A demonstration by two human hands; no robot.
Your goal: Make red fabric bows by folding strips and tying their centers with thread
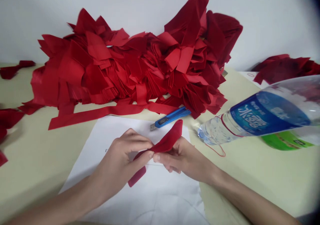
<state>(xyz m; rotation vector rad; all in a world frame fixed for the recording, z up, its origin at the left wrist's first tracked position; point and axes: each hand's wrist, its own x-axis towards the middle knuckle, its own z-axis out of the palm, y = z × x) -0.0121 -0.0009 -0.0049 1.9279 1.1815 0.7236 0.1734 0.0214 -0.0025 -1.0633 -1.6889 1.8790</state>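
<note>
Both my hands pinch one strip of red velvety fabric [168, 141] above a white paper sheet [172, 198] with thin drawn lines. My left hand [127, 155] grips it near its middle between thumb and fingers, and one end hangs below that palm. Close beside it, my right hand [178, 156] holds the same strip with the thumb pressed on it, while the other end sticks up to the right. The two thumbs nearly touch. Just beyond my hands, a blue utility knife [171, 117] lies at the paper's top edge.
A large heap of red fabric pieces [130, 65] stands against the wall, with a long red strip [100, 112] in front. On the right are a water bottle [267, 113], a green-labelled item [285, 141], a thin red cord [220, 151] and more red cloth [287, 68].
</note>
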